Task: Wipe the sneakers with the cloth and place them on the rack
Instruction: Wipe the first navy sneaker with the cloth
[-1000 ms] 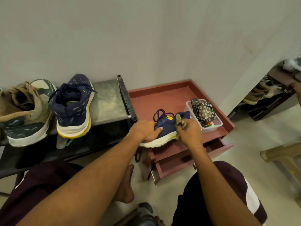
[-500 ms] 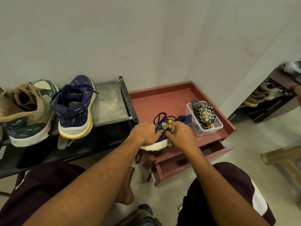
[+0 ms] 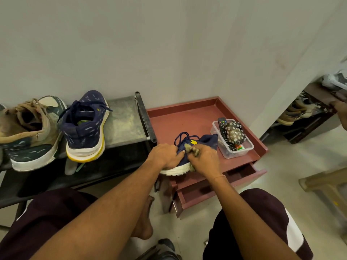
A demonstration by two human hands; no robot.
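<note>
Dark metal rack (image 3: 124,119), left side: one navy sneaker (image 3: 84,128) stands on it. Red tabletop (image 3: 187,117), rimmed, with a drawer (image 3: 242,171) ajar beneath. On its front edge lies the second navy sneaker (image 3: 204,142); hard rubbing could push it off. Holding it, the left grip (image 3: 165,154), fingers curled over the toe. Working it, the right grip (image 3: 204,159), closed on a wadded cloth (image 3: 195,150); the laces may snag. Just beside the heel sits a plastic box (image 3: 244,149), which a wide stroke might knock.

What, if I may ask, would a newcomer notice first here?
At the centre, the left hand steadies a navy sneaker on the red cabinet while the right hand presses a cloth to it. Its mate stands on the metal rack to the left.
</note>
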